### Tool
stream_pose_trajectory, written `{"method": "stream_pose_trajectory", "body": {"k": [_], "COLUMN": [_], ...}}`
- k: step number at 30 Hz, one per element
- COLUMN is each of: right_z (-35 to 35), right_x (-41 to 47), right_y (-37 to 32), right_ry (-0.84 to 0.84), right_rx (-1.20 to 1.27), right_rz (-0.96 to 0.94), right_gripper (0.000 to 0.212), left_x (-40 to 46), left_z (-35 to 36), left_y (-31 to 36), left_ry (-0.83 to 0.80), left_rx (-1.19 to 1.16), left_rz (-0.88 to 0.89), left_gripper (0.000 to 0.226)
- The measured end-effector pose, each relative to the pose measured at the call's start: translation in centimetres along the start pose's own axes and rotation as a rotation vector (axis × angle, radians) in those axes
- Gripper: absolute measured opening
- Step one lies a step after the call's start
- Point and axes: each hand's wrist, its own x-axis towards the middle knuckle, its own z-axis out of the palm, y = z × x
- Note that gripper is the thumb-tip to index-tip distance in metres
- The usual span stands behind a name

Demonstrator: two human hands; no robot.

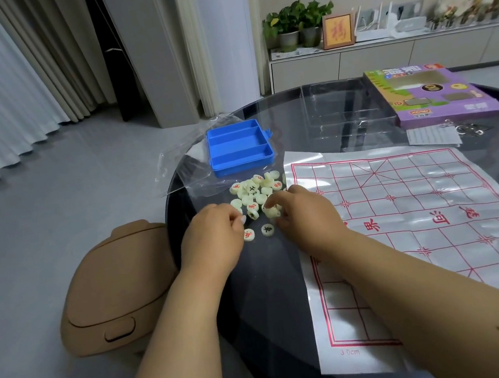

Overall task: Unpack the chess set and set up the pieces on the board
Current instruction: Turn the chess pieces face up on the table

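Round dark table [255, 284], both hands curled into the piece pile [255, 192] beside the board's [423, 228] left edge, grips unclear

Hidden and cut-off parts

The right hand [304, 213] covers some chess pieces [255, 192]; the board sheet [423, 228] runs off the right edge; fingertips of both hands are hidden.

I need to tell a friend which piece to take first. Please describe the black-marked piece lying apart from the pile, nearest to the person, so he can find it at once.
Start at the round dark table and find the pile of pale round pieces below the blue tray. Nearer the person, between the two hands, two pieces lie apart from the pile. Take the right one: its character is black, its neighbour's red.
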Motion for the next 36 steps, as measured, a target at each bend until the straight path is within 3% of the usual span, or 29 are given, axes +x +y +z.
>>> {"method": "stream_pose_trajectory", "body": {"k": [6, 12, 22, 29, 36], "right_z": [0.2, 0.0, 0.2, 0.7, 0.4], "right_x": [0.1, 0.4, 1.2, 1.3, 2.2], "right_y": [0.0, 0.2, -0.1, -1.2, -0.9], "right_ry": [0.021, 0.048, 0.0, -0.049, -0.031], "right_rx": [-0.009, 0.126, 0.128, 0.091, 0.054], "right_rz": [-0.007, 0.046, 0.062, -0.028, -0.045], "right_gripper": [0.026, 0.023, 0.024, 0.023, 0.026], "left_x": [0.7, 1.1, 0.8, 1.0, 1.3], "left_z": [1.4, 1.9, 1.7, 0.7, 1.5], "left_y": [0.0, -0.2, -0.2, -1.8, -2.5], "left_ry": [0.041, 0.032, -0.047, 0.099, 0.083], "left_rx": [-0.125, -0.111, -0.164, -0.208, -0.149], "left_rz": [0.054, 0.034, 0.074, -0.011, 0.026], "left_gripper": [0.025, 0.008, 0.018, 0.013, 0.017]}}
